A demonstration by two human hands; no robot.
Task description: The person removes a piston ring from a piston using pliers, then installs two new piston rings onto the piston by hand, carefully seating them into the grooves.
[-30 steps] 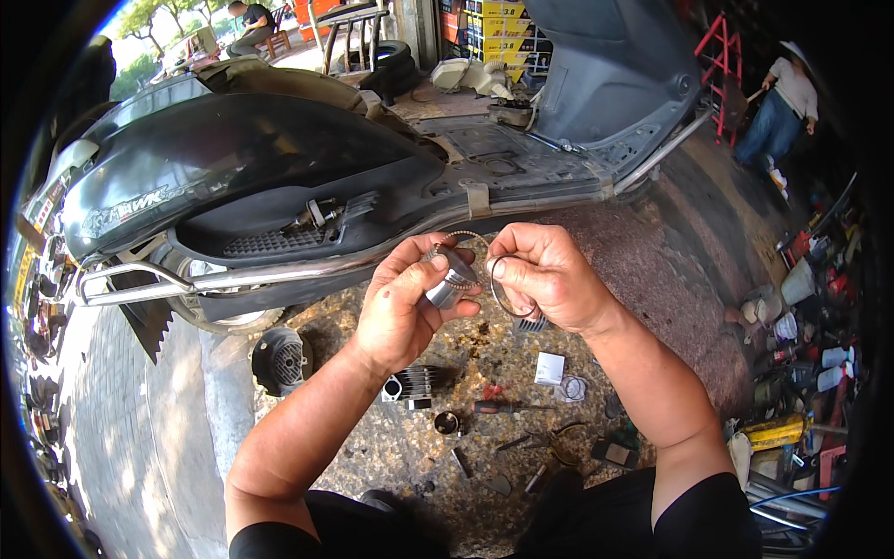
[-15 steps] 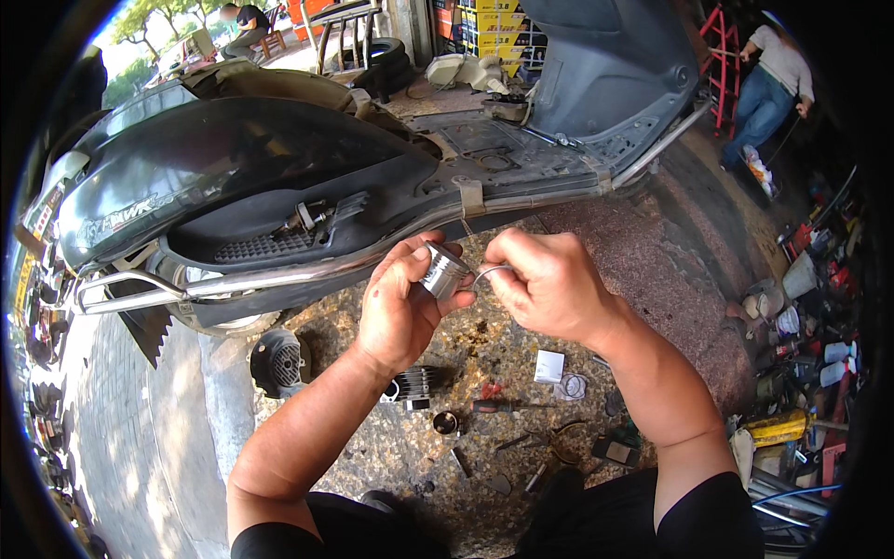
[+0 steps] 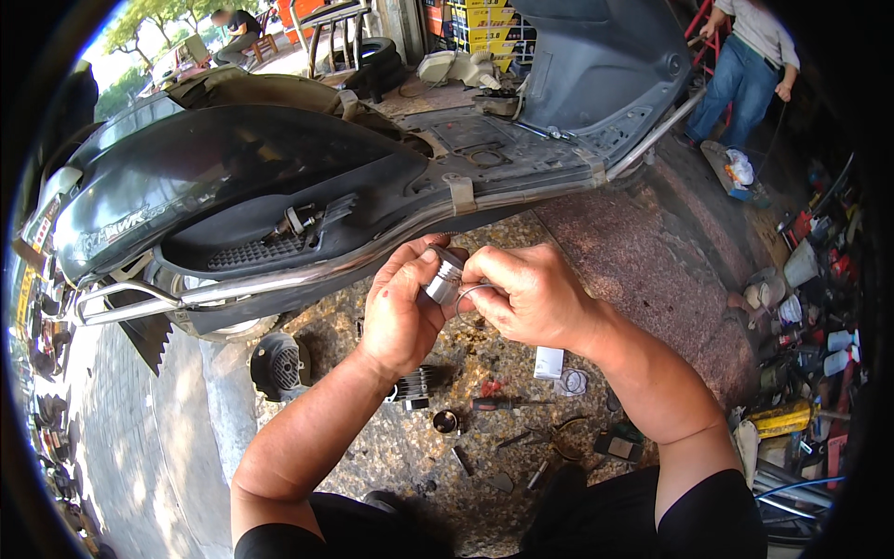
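Observation:
My left hand is wrapped round a silver piston, which is tilted with its grooved side showing. Between the fingertips of my right hand is a thin metal piston ring, held against the piston's right side. Whether the ring sits in a groove cannot be made out. Below my hands on the ground lie a finned engine cylinder, a black fan cover, a small white box and a clear bag with rings.
A dark scooter stands across the far side, with a spark-plug-like part on its footrest. A screwdriver, pliers and small parts lie near my feet. Cluttered tools and a yellow case line the right. Another person stands far right.
My right hand has come slightly down and left, bringing the ring closer against the piston. The person at the far right has shifted a little, and the view has moved slightly.

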